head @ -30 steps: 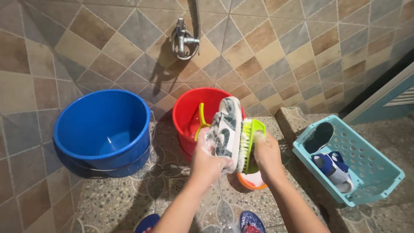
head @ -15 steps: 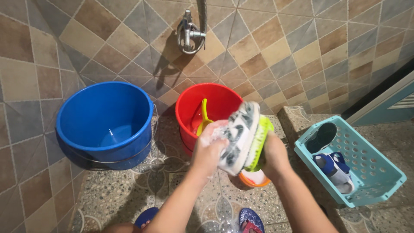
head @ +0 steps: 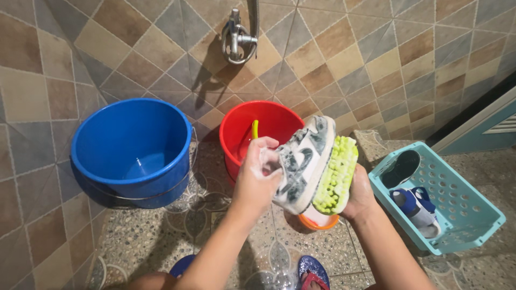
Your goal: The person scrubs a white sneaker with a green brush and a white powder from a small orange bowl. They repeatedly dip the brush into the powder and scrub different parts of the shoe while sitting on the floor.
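Left hand [head: 258, 180], soapy with foam, grips a white and grey sneaker [head: 303, 161] by its heel end, holding it tilted in the air above the tiled floor [head: 156, 236], just in front of the red bucket [head: 242, 134]. On the far left stands a blue bucket [head: 131, 150] with a little water in it, and a yellow handle [head: 254, 130] leans inside the red one. To the right of the shoe, the right hand [head: 359, 196] closes around the back of a green scrub brush [head: 336, 174], its bristles facing up and lying along the sneaker's side. Scrubbing well likely means keeping the shoe braced firmly and pressing the bristles flat against the fabric. The sneaker looks wet, with grey patches and suds. An orange bowl [head: 318, 221] sits below the hands. Far right, a teal basket [head: 462, 215] holds a blue and white shoe [head: 416, 207].
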